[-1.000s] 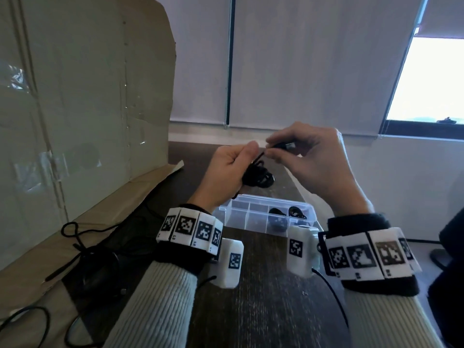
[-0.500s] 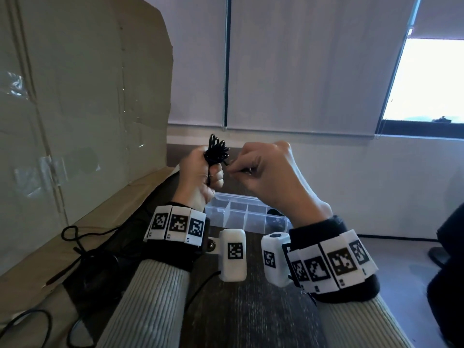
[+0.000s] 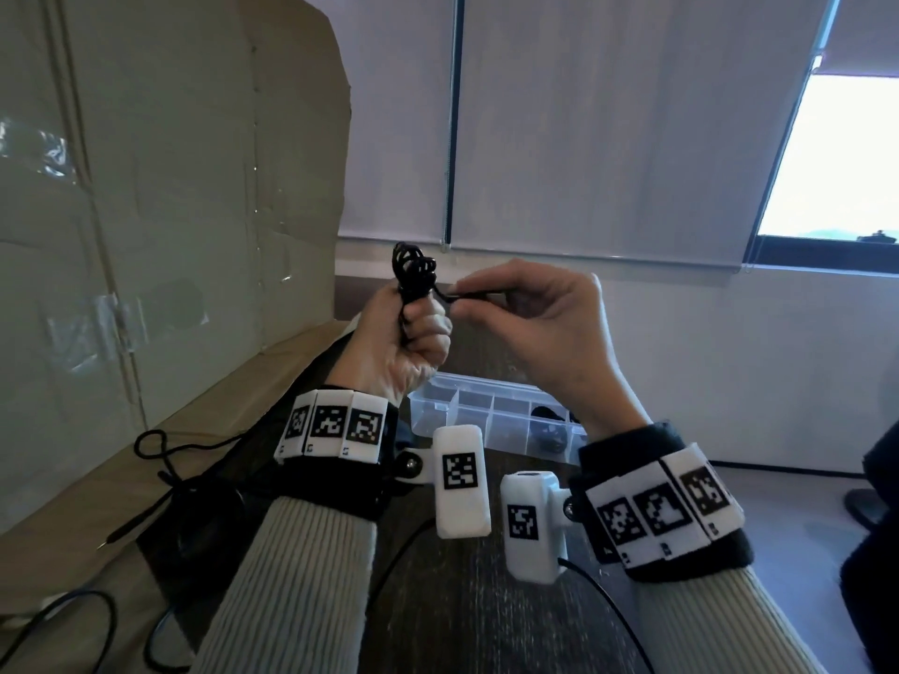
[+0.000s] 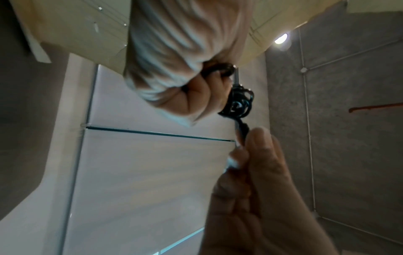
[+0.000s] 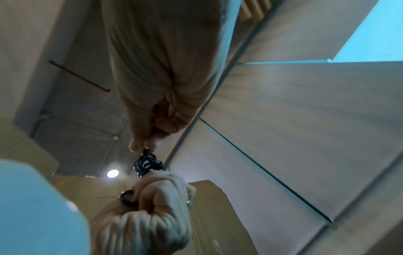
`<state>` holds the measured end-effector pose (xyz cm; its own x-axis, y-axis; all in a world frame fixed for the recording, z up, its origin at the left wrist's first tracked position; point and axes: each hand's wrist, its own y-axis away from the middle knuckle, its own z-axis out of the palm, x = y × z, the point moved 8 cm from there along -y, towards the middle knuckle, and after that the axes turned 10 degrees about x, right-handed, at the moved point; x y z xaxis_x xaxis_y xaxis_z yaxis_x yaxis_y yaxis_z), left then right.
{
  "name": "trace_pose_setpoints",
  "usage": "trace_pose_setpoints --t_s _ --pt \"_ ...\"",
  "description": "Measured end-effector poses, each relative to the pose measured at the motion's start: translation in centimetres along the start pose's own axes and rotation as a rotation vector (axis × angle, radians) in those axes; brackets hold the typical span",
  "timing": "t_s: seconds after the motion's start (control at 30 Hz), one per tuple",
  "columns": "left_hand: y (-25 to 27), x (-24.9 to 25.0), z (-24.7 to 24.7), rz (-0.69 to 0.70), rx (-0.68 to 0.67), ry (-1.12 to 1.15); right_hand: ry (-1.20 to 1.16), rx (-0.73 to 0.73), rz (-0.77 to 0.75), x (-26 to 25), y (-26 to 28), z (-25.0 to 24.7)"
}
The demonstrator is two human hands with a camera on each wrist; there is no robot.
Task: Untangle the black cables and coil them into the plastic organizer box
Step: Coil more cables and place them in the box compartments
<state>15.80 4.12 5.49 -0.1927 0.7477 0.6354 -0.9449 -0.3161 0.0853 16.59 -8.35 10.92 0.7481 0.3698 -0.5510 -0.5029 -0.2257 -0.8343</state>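
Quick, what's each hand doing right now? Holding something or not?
Left hand: closed in a fist around the black cable bundle.
Right hand: fingers pinching the loose end of the same cable.

Ribbed cream sleeves (image 3: pixel 301 576), black wristbands (image 3: pixel 335 484), white coded tags (image 3: pixel 333 423).

Both forearms are rising side by side, the left hand (image 3: pixel 406 340) fisting upright while the right hand (image 3: pixel 537 323) is pinching toward it.
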Motion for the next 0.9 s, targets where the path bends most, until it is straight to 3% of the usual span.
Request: trace_pose_setpoints --t_s 0.3,0.4,0.57,0.67,0.9 --pt "0.1 -2.9 2.5 -0.171 -0.214 0.164 -0.593 0.144 0.264 1.9 0.2 -0.2" --pt "0.0 -3.0 2.6 -0.226 -0.239 0.187 -0.414 0.071 0.251 1.8 0.1 -0.2" --pt "0.4 -2.8 2.8 -0.380 -0.410 0.245 -0.053 -0.073 0.219 1.7 -0.1 -0.6" --pt "0.3 -2.7 3.0 -0.320 -0.424 0.122 0.093 -0.069 0.130 1.6 -0.3 -0.7" --pt "0.9 -2.1 3.2 -0.146 -0.351 -0.185 0.031 0.037 0.156 1.4 -0.9 -2.4"
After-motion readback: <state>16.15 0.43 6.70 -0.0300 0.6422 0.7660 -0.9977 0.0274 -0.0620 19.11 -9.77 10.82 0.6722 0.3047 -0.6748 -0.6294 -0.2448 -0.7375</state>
